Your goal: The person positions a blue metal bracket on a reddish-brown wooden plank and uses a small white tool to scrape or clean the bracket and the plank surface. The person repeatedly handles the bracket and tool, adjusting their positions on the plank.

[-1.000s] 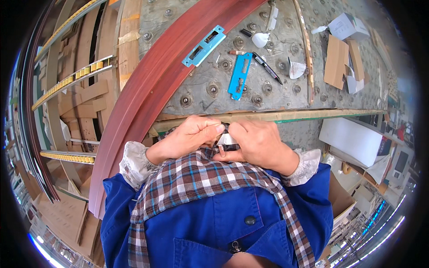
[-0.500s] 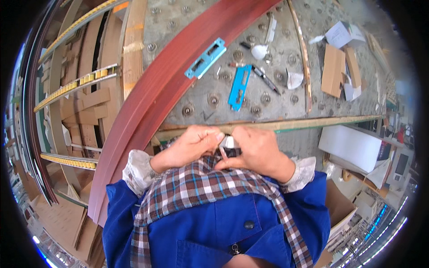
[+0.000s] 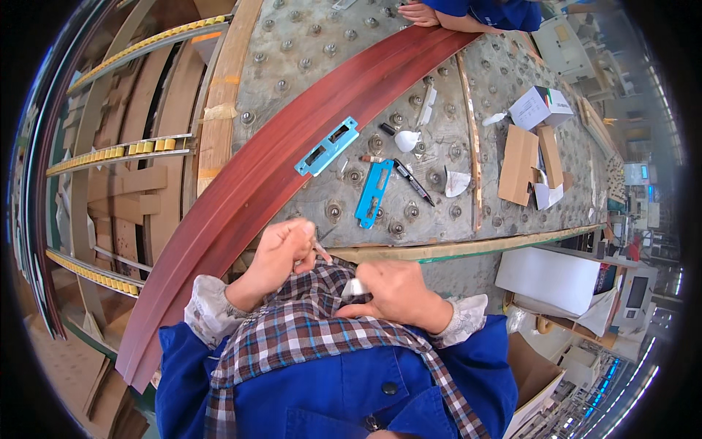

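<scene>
In front of my checked apron (image 3: 307, 322), my left hand (image 3: 281, 252) is closed in a pinch on a thin pale piece (image 3: 322, 253), whose kind I cannot make out. A little to the right and nearer my body, my right hand (image 3: 398, 293) is closed on a small white piece (image 3: 355, 287), blurred by motion. Beyond my left hand, a light-blue slotted plate (image 3: 327, 147) lies on a long reddish-brown moulded board (image 3: 241, 190). Another blue slotted plate (image 3: 374, 194) rests on the table, with a black marker pen (image 3: 414, 183) beside it.
The grey table (image 3: 322, 80) is studded with ball rollers. A white rounded object (image 3: 407, 140), torn white scraps (image 3: 457, 184), cardboard (image 3: 518, 164) and a white box (image 3: 541, 107) lie on it. At the far end, a co-worker's blue-sleeved arm (image 3: 457, 22) leans on the board. A roller rack (image 3: 121, 152) stands left.
My hands have moved apart, the left one leftward, each with a small pale piece. The view has shifted, and the co-worker's arms have come into sight at the top.
</scene>
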Action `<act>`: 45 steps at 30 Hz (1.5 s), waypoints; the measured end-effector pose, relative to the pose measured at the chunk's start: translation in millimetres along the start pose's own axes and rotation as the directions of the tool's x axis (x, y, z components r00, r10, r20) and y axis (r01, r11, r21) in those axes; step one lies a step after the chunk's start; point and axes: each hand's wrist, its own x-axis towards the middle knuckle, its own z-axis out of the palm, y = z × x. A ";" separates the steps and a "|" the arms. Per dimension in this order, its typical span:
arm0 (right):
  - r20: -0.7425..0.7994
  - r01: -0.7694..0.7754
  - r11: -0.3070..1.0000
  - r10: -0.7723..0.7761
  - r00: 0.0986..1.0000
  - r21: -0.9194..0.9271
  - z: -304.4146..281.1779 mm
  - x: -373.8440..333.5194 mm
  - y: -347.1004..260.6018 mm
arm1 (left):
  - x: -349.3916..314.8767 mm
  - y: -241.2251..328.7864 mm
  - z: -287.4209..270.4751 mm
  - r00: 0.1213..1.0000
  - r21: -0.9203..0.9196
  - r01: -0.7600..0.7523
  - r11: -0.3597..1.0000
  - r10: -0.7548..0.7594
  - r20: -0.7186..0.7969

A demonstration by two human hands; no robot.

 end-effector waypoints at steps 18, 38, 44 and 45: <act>-0.306 -0.225 0.932 0.310 0.900 0.283 22.9 20.4 10.7 | 4.3 -2.4 16.2 0.988 0.294 -0.083 0.952 0.040 0.151; 0.086 -0.322 0.516 0.429 0.899 0.794 22.2 4.8 3.8 | -4.3 1.7 17.9 0.932 0.658 -0.358 0.662 0.290 0.215; 0.088 -0.291 0.219 0.641 0.762 0.931 21.3 -13.5 24.8 | -10.8 -2.6 21.9 0.879 0.567 -0.473 0.674 0.399 0.260; 0.034 -0.252 0.276 0.609 0.792 0.927 19.1 -14.4 11.0 | -10.5 -5.6 20.3 0.932 0.561 -0.361 0.745 0.316 0.179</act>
